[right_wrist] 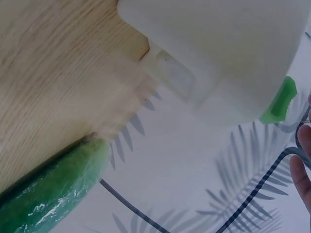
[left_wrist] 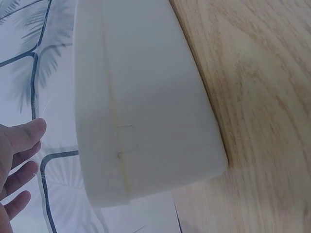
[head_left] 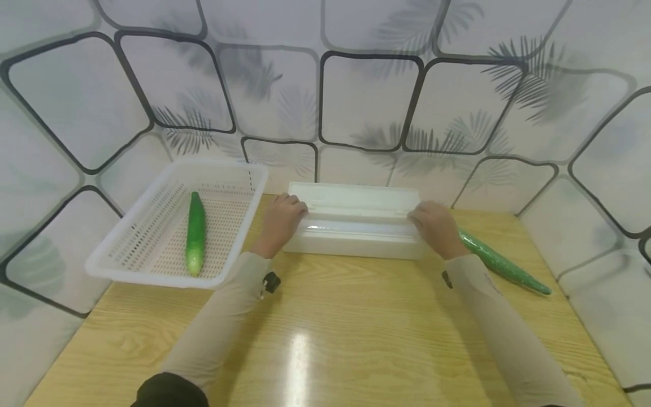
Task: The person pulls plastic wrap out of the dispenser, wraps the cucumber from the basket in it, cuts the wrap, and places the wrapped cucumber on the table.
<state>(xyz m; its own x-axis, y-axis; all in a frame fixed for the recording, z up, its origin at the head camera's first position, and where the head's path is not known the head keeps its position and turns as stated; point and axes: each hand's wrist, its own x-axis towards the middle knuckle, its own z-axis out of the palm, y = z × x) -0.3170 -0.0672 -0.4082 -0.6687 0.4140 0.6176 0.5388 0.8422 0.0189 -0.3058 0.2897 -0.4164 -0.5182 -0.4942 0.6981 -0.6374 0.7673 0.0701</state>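
Note:
A long white cling film dispenser box (head_left: 351,246) lies on the table with its lid (head_left: 356,195) tilted back. Shiny clear cling film (head_left: 351,226) shows along the opening. At the left end, my left hand (head_left: 285,217) has bent fingers and pinches the film's edge; thumb and fingers (left_wrist: 24,136) appear beside the box in the left wrist view. My right hand (head_left: 434,223) does the same at the right end, and a thin film edge runs towards its fingertips (right_wrist: 302,167) in the right wrist view. A green piece (right_wrist: 282,102) sits at the box's end there.
To the left, a white perforated basket (head_left: 152,278) holds a bare cucumber (head_left: 195,237). A film-wrapped cucumber (head_left: 503,264) lies right of the box, partly behind the right wrist. The wooden table (head_left: 366,328) meets patterned walls (head_left: 371,102) behind and at both sides.

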